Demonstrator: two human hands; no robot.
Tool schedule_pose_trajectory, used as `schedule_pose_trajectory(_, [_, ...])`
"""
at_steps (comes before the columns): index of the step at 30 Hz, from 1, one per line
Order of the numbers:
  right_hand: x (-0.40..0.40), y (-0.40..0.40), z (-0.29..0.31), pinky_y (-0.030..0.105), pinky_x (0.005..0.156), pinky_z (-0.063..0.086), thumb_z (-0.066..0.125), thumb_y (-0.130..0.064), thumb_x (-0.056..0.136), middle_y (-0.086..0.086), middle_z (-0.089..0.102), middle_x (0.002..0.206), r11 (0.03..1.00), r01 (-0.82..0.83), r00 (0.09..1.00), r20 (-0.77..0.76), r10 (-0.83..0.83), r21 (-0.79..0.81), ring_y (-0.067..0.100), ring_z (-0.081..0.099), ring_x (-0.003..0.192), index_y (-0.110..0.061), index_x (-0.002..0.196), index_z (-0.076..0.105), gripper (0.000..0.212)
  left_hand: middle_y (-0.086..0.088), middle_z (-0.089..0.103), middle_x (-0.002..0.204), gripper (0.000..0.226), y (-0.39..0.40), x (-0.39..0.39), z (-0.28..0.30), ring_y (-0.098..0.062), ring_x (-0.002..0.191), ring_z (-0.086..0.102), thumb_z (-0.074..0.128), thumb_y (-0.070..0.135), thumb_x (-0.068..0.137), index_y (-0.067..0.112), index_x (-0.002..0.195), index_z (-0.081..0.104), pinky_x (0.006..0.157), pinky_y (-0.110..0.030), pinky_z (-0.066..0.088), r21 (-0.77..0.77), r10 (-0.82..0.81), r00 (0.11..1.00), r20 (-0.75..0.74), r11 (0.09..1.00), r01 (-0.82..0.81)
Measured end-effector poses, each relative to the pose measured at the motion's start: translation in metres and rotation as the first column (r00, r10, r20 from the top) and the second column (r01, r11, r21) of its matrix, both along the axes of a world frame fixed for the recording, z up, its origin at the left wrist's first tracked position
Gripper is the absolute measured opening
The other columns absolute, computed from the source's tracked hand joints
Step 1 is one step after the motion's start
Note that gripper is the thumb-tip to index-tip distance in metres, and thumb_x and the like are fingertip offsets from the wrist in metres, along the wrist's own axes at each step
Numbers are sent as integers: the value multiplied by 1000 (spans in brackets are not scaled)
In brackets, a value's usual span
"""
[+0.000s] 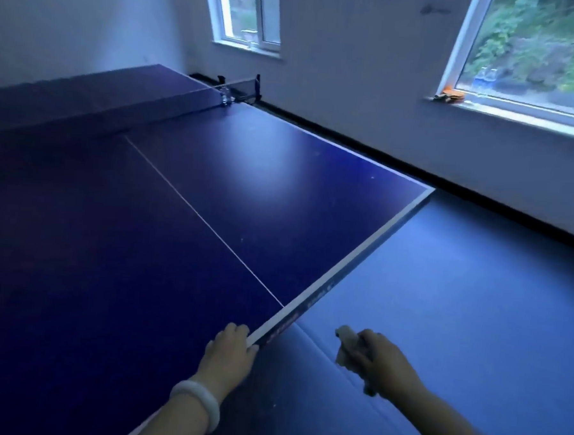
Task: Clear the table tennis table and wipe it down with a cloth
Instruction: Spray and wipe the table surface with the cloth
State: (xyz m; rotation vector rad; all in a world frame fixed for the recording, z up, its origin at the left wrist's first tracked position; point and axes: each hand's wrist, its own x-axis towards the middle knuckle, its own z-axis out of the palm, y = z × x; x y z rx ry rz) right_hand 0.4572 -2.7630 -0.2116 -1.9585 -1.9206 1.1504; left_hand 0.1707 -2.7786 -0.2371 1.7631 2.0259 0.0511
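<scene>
Head view shows your left hand (230, 350) resting on the near end edge of the table tennis table (185, 232), fingers curled over the white edge band close to where the white centre line (205, 219) meets it; a pale bangle (196, 402) sits on that wrist. Your right hand (376, 363) is off the table, to the right of that edge and above the blue floor (474, 293), with its fingers curled round a small, pale, crumpled cloth (347, 345) that sticks out from the top of the fist. The cloth is near the table edge but apart from it. Across the far part of the table runs the net (95, 107), and at its right end, beside the black net post (257, 86), a clear plastic bottle (225, 96) stands upright on the tabletop. Right of the table, against the white wall, a window sill (517, 114) carries an orange and dark item (448, 95) that looks like paddles, though it is too small for you to be sure. A second window (248, 14) shows on the far wall.
</scene>
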Motion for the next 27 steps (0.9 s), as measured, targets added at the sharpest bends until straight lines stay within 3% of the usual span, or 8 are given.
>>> schedule_pose_trajectory(5, [-6,71,-2,46,65,57,53,-27,96,7,60,99,978,-208,978,24,208,28,31,66,70,-14,99,54,13,0,46,125,40,-13,-3,-2,-14,107,49,38,41,101,18,133,44,91,-30,44,-54,174,984,-49,983,-176])
schedule_pose_trajectory(7, [-17,100,-3,47,68,56,53,-26,96,8,58,103,960,-273,962,35,271,69,30,65,77,-12,104,54,16,0,44,129,43,-9,-7,-5,-15,111,48,38,41,102,17,137,41,93,-30,44,-72,238,970,-52,968,-241])
schedule_pose_trajectory(12, [-54,170,-11,38,87,51,59,-20,94,4,49,124,865,-456,885,212,415,208,22,55,107,-16,130,44,39,-1,38,137,49,19,-13,-20,-16,119,43,40,43,101,17,142,35,97,-29,41,-86,335,941,-45,937,-338])
schedule_pose_trajectory(17, [-94,224,-33,27,75,42,54,-18,97,1,46,123,753,-590,799,349,490,293,18,50,99,-20,130,42,35,-2,31,145,56,63,-24,-37,-18,128,37,39,48,100,18,146,31,105,-32,35,-83,377,924,-64,921,-381])
schedule_pose_trajectory(20, [-110,241,-54,30,93,46,58,-20,95,0,39,140,670,-703,704,369,607,239,20,48,117,-23,138,39,47,-6,21,153,58,92,-33,-48,-23,138,26,39,49,100,18,147,28,113,-38,27,-97,405,910,-87,906,-412])
schedule_pose_trajectory(23, [-118,248,-75,33,111,36,55,-21,97,0,27,156,586,-802,577,409,707,118,23,33,139,-22,145,36,52,-10,6,160,64,117,-49,-60,-30,147,8,37,50,99,18,152,18,119,-45,14,-142,457,884,-98,873,-467])
schedule_pose_trajectory(27, [-121,256,-84,34,117,19,43,-28,102,-5,19,161,521,-832,541,482,689,189,22,17,147,-28,148,35,46,-12,-7,162,70,136,-67,-75,-33,148,-5,35,51,99,19,155,6,121,-48,4,-131,519,848,-109,838,-530])
